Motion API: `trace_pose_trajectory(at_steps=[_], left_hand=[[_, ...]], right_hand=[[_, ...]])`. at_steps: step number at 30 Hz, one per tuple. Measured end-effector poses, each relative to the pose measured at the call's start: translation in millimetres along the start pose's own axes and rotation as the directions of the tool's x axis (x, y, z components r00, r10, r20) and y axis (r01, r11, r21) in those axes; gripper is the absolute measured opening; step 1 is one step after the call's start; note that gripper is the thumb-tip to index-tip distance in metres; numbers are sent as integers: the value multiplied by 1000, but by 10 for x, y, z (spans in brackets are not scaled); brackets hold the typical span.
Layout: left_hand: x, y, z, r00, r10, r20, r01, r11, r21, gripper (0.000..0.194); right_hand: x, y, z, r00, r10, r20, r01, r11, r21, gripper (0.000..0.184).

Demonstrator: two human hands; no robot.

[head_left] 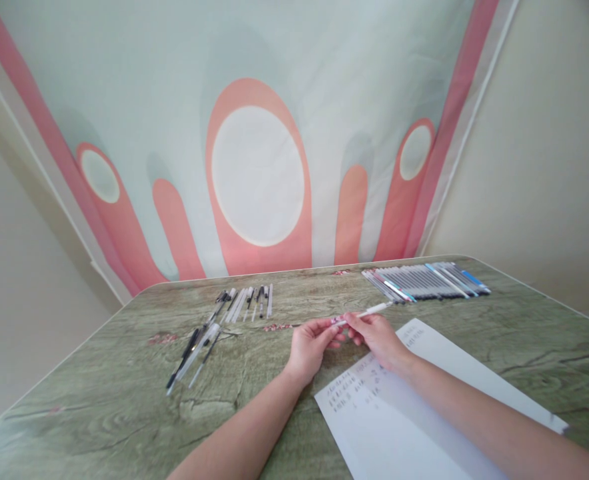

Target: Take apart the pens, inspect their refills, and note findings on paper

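Observation:
A slim white pen is held between both hands above the table, its tip end pointing right and slightly up. My left hand pinches its left end, where a small pinkish patch shows. Around its middle are the closed thumb and fingers of my right hand. Beneath my right hand and forearm lies a white sheet of paper with rows of small pen marks near its upper left edge. Whether the pen is in one piece under my fingers, I cannot tell.
At the back right, many pens lie side by side in a neat row, some blue or white. Loose pen parts and refills are scattered at the left, beside a short row of caps and barrels. The wood-patterned table meets a printed backdrop.

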State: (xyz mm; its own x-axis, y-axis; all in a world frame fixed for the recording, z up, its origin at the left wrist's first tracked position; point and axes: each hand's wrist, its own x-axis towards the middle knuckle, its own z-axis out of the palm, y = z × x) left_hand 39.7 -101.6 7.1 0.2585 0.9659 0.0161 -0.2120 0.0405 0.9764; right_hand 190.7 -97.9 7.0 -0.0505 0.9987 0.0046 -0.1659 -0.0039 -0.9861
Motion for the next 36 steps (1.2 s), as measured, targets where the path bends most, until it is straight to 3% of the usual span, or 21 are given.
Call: trace_pose_trajectory(at_steps=[7,20,26,30,32,34,36], left_hand=[[-19,14,13,999,-18,34,17,1000,16,33],[23,-36,36,999,-35,-17,36,999,34,34],[31,0,68,999,-33,-34,35,998,45,54],[22,22,102,1000,-23,0,23,995,95,52],[19,22,108,1000,-20,17,18,994,111,49],[17,18,109,1000,-20,22,17,992,123,47],[16,13,109,999,-23,23,20,992,128,47]], right_hand=[[-35,-29,24,999,-36,12,37,999,-33,30],[-9,-99,35,998,18,64,-21,998,52,31],[112,-255,-86,999,-24,42,21,998,65,29],[212,-554,-484,1000,10,-18,-10,1000,11,23],[158,-711,-853,994,96,49,-92,993,-79,19],[-26,-840,-1310,982,186,38,-178,971,-157,16],[-343,-930,-1774,944,318,-85,-329,925,-192,14]])
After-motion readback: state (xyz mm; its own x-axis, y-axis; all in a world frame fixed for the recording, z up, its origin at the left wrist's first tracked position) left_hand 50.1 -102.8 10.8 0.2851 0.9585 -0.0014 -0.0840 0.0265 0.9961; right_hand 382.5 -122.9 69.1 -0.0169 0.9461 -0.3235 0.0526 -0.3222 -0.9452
